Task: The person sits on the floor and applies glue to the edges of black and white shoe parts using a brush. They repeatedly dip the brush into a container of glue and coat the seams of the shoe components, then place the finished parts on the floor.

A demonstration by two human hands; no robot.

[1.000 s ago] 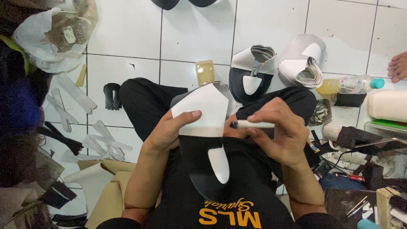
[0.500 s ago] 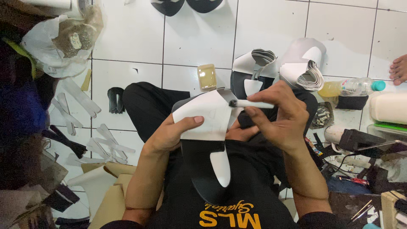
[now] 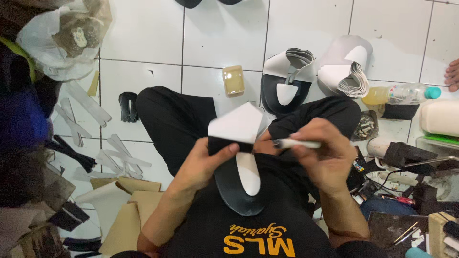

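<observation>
On the black-trousered lap, a dark shoe upper piece with a white insert lies under a folded white pattern sheet, which the left hand pinches shut by thumb and fingers. The sheet could slip off the curved leather if that pinch loosens. The right hand, closed around a white marker pen, might then draw a skewed line.

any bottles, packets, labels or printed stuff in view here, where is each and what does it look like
Plastic bottle: lying on the floor tiles at right, clear with yellowish liquid, teal cap, a red and white label band.
Plastic bag: top left on the floor, crumpled, white and clear, brownish scraps inside.
Small jar: on the tiles ahead of the knees, squarish, amber.
Shirt print: on the black shirt, bottom centre, orange lettering.
</observation>
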